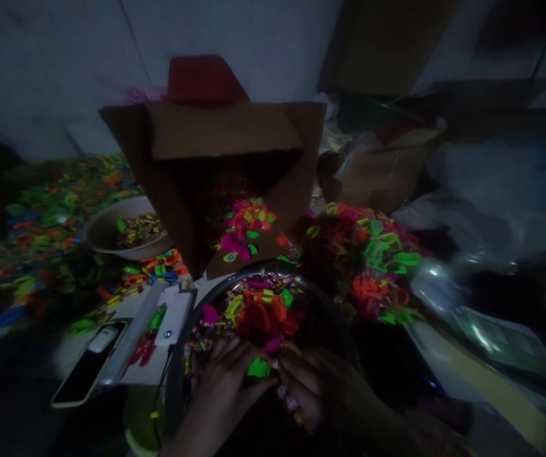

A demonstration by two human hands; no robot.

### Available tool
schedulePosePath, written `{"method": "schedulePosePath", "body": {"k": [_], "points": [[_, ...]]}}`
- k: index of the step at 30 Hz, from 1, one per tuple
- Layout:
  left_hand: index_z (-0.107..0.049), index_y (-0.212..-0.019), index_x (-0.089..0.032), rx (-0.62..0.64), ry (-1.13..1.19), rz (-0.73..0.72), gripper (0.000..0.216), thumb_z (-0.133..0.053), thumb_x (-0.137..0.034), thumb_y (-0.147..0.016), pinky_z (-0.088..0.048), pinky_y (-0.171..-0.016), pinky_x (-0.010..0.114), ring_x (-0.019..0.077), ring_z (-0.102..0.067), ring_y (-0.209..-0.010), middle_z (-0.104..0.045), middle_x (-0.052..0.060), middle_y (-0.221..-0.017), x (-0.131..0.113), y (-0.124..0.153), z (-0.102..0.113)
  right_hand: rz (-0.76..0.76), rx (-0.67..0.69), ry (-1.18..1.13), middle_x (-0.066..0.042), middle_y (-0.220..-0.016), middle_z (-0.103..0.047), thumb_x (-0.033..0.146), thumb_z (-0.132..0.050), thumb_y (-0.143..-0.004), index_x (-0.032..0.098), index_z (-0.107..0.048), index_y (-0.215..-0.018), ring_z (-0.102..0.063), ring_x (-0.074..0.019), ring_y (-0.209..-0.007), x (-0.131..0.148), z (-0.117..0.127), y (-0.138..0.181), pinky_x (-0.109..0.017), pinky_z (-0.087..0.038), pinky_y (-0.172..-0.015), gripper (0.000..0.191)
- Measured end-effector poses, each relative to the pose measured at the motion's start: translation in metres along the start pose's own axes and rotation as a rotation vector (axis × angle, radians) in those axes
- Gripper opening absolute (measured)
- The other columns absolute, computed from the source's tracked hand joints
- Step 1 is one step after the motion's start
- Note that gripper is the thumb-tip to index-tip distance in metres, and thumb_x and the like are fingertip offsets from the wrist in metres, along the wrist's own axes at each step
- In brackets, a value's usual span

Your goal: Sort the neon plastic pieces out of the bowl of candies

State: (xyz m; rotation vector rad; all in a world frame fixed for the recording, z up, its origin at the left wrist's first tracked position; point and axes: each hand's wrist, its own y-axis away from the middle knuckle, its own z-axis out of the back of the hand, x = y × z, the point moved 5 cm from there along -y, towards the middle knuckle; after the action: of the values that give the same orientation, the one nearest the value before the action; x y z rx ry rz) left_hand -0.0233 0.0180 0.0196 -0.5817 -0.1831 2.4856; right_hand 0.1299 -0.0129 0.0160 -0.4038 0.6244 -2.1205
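Both hands are over a dark round tray (177, 355) holding small wrapped candies (201, 343) and bright plastic pieces. My left hand (222, 384) has thumb and fingers closed around a bright green plastic piece (258, 367). Close beside it, my right hand (318, 387) has curled fingers; blur and darkness hide what they grip. Several small wrapped pieces (289, 400) show along its inner edge. Just beyond my fingertips lie orange-red plastic pieces (267, 316), a yellow one (234, 308) and a magenta one (210, 314).
Behind the tray, an open cardboard box (296, 197) lies on its side, with colourful pieces spilling out and a red container (206, 79) on top. Heaps of plastic pieces (377, 254) flank it. A pale bowl (96, 238) and a phone (89, 365) are at left.
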Motion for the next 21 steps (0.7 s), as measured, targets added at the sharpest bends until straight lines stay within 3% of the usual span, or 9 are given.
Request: {"method": "schedulePosePath", "body": {"k": [6, 11, 16, 21], "points": [[-0.060, -0.109, -0.027, -0.006, -0.019, -0.063, 0.034, -0.071, -0.024, -0.077, -0.045, -0.086, 0.038, 0.0226, -0.061, -0.090, -0.067, 0.001, -0.096, 0.000, 0.004, -0.002, 0.038, 0.011, 0.006, -0.005, -0.119, -0.061, 0.022, -0.043, -0.092, 0.016, -0.060, -0.107, -0.048, -0.0195, -0.111, 0.003, -0.001, 0.002, -0.027, -0.046, -0.088, 0.023], [-0.061, -0.096, -0.024, 0.017, 0.064, -0.075, 0.018, -0.068, -0.024, -0.080, -0.045, -0.082, 0.037, 0.0220, -0.060, -0.085, -0.066, 0.000, -0.088, -0.005, 0.001, 0.001, 0.077, 0.033, 0.038, -0.009, -0.116, -0.064, 0.026, -0.034, -0.095, 0.009, -0.059, -0.112, -0.055, -0.0206, -0.099, 0.008, 0.004, 0.000, -0.030, -0.051, -0.084, 0.034], [-0.059, -0.089, -0.024, 0.057, 0.148, -0.056, 0.010, -0.066, -0.023, -0.082, -0.043, -0.081, 0.035, 0.0202, -0.058, -0.083, -0.064, -0.001, -0.084, -0.004, 0.000, -0.004, 0.099, 0.058, -0.004, -0.009, -0.116, -0.064, 0.023, -0.037, -0.095, 0.010, -0.059, -0.110, -0.058, -0.0174, -0.089, 0.006, -0.001, 0.004, -0.027, -0.053, -0.075, 0.030], [-0.058, -0.084, -0.023, 0.077, 0.202, -0.054, 0.008, -0.066, -0.023, -0.082, -0.041, -0.082, 0.033, 0.0185, -0.056, -0.082, -0.062, -0.002, -0.082, -0.008, -0.001, -0.007, 0.078, -0.058, -0.148, -0.005, -0.103, -0.069, 0.026, -0.032, -0.098, 0.014, -0.060, -0.102, -0.057, -0.0145, -0.094, -0.005, 0.008, 0.002, -0.023, -0.049, -0.078, 0.031]]}}
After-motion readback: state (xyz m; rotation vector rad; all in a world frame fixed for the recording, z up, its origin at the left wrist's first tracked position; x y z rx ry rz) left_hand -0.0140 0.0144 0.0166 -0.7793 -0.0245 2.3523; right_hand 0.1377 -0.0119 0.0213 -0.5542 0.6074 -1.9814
